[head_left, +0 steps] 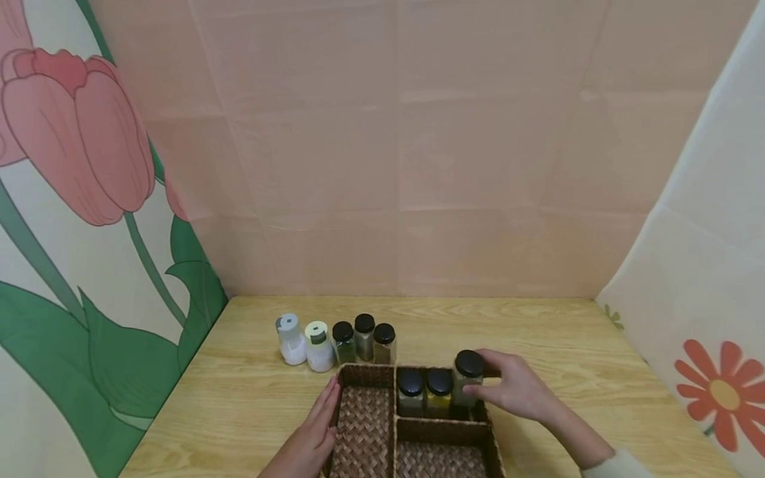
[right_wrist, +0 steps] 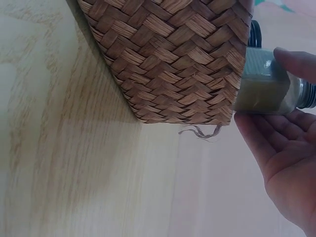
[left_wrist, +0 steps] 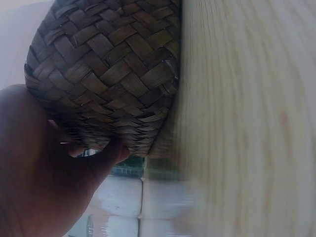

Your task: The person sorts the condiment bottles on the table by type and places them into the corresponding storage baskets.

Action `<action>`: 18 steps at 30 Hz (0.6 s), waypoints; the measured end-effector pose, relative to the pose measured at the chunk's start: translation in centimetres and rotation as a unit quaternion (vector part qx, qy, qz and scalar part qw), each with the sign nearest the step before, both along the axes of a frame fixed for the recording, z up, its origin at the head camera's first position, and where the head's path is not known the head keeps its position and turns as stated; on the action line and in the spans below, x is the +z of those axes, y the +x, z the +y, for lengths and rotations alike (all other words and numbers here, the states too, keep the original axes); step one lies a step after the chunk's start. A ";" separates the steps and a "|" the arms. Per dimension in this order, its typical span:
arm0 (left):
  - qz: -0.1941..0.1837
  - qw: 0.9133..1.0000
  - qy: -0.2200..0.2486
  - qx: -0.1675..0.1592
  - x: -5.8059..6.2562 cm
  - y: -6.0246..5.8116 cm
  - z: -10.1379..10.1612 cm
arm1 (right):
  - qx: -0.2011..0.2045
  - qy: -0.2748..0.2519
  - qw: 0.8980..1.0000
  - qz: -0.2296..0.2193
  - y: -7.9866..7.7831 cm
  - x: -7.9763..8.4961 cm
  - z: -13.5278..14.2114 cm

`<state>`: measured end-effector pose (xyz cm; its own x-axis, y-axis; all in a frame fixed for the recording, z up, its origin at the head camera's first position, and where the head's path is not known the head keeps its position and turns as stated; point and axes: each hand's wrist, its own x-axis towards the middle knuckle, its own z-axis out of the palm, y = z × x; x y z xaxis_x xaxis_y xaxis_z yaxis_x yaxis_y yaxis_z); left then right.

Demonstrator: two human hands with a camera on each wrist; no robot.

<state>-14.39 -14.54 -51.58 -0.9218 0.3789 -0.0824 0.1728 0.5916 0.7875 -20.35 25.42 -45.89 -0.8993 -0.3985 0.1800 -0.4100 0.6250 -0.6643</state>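
The right hand [head_left: 516, 388] grips a black-lidded jar [head_left: 465, 392], thumb on the near side and fingers on the far side, opened only as wide as the glass. That jar stands upright at the fingertips, over the back right compartment of the woven basket [head_left: 363, 425]; its lid sits higher than those beside it, and in the right wrist view the basket wall hides its base. The left hand [head_left: 313, 428] grasps nothing: its fingers lie extended and close together against the outside of the basket's left wall.

Six black-lidded jars show in all: the one in the right hand; two more, a middle jar [head_left: 439, 403] and an outer jar [head_left: 411, 403], in a row just left of it in the same compartment; and three upright on the table [head_left: 550, 325], a group of spice jars [head_left: 384, 352] beyond the left hand's fingertips. Two white bottles [head_left: 321, 356] stand just left of that group, also ahead of the left hand. One basket lies between the hands, with three compartments in view.

The right forearm, in a pale sleeve [head_left: 618, 465], slants in from the lower right, palm turned toward the jar. The left hand comes from the near edge, fingers pointing away from the person.
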 end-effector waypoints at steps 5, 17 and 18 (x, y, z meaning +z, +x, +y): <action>-0.004 1.000 -0.001 0.003 -0.1 -0.1 0.0 | 0.001 -0.002 1.000 0.004 0.0 -0.4 0.0; -0.008 1.000 -0.005 0.004 0.0 0.0 0.1 | 0.009 0.008 1.000 0.009 0.1 -0.5 -0.1; -0.010 1.000 -0.006 0.005 0.0 0.0 0.1 | 0.009 0.011 1.000 0.010 0.1 -0.5 0.0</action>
<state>-14.44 -14.44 -51.57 -0.9239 0.3680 -0.1044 0.1514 0.6024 0.7837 -20.22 25.38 -46.35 -0.8885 -0.4184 0.1885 -0.4337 0.6312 -0.6430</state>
